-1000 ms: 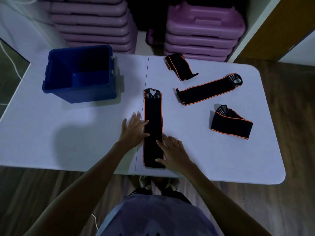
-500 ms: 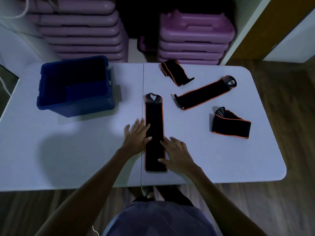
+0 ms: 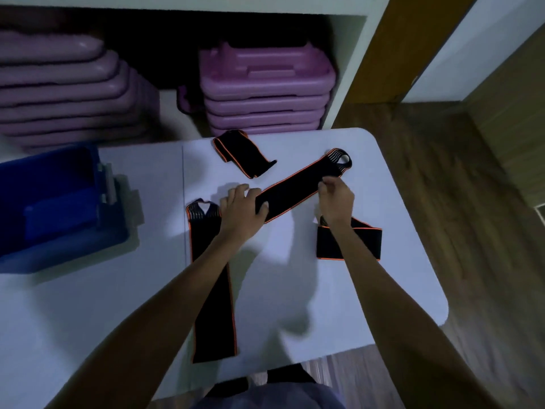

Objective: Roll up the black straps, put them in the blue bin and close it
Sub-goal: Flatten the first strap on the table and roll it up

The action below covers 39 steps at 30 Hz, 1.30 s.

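Note:
Several black straps with orange edges lie on the white table (image 3: 398, 284). My left hand (image 3: 240, 215) grips the near end of the diagonal strap (image 3: 295, 190), and my right hand (image 3: 336, 199) pinches it near its looped far end. A long flattened strap (image 3: 213, 308) lies lengthwise under my left forearm. A folded strap (image 3: 362, 243) sits at the right, partly under my right wrist. Another folded strap (image 3: 243, 153) lies at the table's far edge. The open blue bin (image 3: 59, 202) stands at the left, with a blue lid-like piece inside it.
Stacks of purple plastic cases (image 3: 265, 90) fill the shelf behind the table, with a second stack (image 3: 65, 93) to the left. Wooden floor (image 3: 472, 231) runs along the table's right side. The near table edge is at my body.
Both hands left the long flattened strap and moved away from me to the diagonal strap, taking hold of its two ends. The camera view shifted right and closer.

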Motion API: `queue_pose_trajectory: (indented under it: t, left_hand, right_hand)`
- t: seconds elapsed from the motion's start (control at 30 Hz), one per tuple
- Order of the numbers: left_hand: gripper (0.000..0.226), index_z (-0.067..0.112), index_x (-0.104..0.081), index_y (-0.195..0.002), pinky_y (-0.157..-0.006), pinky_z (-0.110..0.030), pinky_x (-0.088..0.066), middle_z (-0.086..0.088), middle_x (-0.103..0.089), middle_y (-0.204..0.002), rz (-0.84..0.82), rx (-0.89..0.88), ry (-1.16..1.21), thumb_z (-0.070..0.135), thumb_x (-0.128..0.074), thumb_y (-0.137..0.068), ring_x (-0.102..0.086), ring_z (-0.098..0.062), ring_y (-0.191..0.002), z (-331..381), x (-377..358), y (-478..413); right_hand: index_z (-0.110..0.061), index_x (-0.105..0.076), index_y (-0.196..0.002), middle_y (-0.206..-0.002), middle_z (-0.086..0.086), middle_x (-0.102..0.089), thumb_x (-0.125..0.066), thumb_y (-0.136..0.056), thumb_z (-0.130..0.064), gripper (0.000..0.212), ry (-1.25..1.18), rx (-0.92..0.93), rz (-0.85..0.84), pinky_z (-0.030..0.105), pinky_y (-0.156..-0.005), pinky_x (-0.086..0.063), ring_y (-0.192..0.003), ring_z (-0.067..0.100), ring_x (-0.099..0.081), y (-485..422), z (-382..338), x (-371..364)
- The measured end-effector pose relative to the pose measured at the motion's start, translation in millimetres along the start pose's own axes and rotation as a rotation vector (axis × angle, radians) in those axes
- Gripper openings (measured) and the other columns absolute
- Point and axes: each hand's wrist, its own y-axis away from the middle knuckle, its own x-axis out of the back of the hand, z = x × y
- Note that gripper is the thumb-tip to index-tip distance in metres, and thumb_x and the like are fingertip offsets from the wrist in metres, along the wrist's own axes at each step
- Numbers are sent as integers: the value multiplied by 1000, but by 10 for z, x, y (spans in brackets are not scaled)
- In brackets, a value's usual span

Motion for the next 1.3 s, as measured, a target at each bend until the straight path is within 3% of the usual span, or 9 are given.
queue_pose_trajectory:
  t: [0.1,0.17,0.23,0.33,0.53,0.7,0.83,0.97,1.3]
  left_hand:
    - [50,16,-43,-135,-106,-46,-25,-10,-39,-144,-169,93,-90,41,-47,-91,-29,-30,-135,53,-51,-337]
    - [51,15,-43,-133,-102,-47,-32,-13,-40,-141,-271,151,-123,42,-48,-90,-32,-33,-132,34,-98,-421]
    - [47,13,-46,-129,-96,-47,-39,-15,-40,-136,-287,167,-154,37,-52,-89,-36,-35,-127,17,-155,-398]
    - [41,10,-49,-125,-89,-46,-44,-16,-40,-128,-180,182,-100,23,-56,-87,-45,-36,-117,7,-221,-322]
    - [36,10,-54,-119,-92,-46,-48,-19,-49,-121,-186,249,155,12,-58,-84,-57,-37,-105,-12,-296,-323]
    - [9,4,-65,-82,-68,-28,-40,-14,-65,-87,-227,214,278,5,-56,-82,-56,-22,-81,-3,-260,-242]
    - [8,6,-65,-80,-68,-28,-42,-3,-60,-73,-236,326,453,14,-63,-84,-55,-16,-72,33,-112,91]
    - [7,6,-66,-90,-66,-21,-47,-5,-64,-77,-320,351,729,11,-64,-86,-60,-13,-73,-39,147,556]
    - [7,5,-62,-93,-59,-16,-50,-6,-55,-73,-374,548,950,5,-63,-86,-58,-4,-60,-959,330,1870]
  right_hand:
    - [0,-66,-110,-95,12,-68,-59,-89,-15,27,-189,-397,81,28,-75,-48,-83,24,-63,-638,155,30]
    - [-1,-63,-76,-64,9,-56,-61,-84,-6,10,-368,-613,140,27,-51,-50,-53,22,-54,-864,284,10]
    - [-14,-41,-57,-53,4,-39,-60,-82,-2,33,-382,-666,142,19,-37,-37,-40,19,-40,-997,449,-43]
    - [-9,-60,-76,-67,8,-58,-64,-83,-14,9,-345,-655,108,20,-45,-47,-45,16,-55,-1005,405,-90]
    - [-6,-71,-104,-79,5,-64,-59,-91,-18,21,-404,-557,166,21,-52,-44,-59,14,-51,-1135,427,-159]
    - [-15,-73,-98,-104,5,-71,-63,-87,-15,15,-547,-475,237,35,-92,-54,-96,20,-65,-1191,232,-176]
    - [-26,-71,-72,-94,10,-72,-65,-83,-4,25,-638,-344,205,44,-83,-58,-89,28,-67,-1235,-77,-123]
    - [-19,-69,-78,-79,9,-60,-64,-86,-2,20,-741,-173,-10,27,-55,-51,-67,22,-56,-981,-535,-144]
    - [-15,-65,-81,-69,4,-56,-65,-86,-3,13,-744,-196,-378,19,-45,-43,-53,11,-50,299,-794,-881]
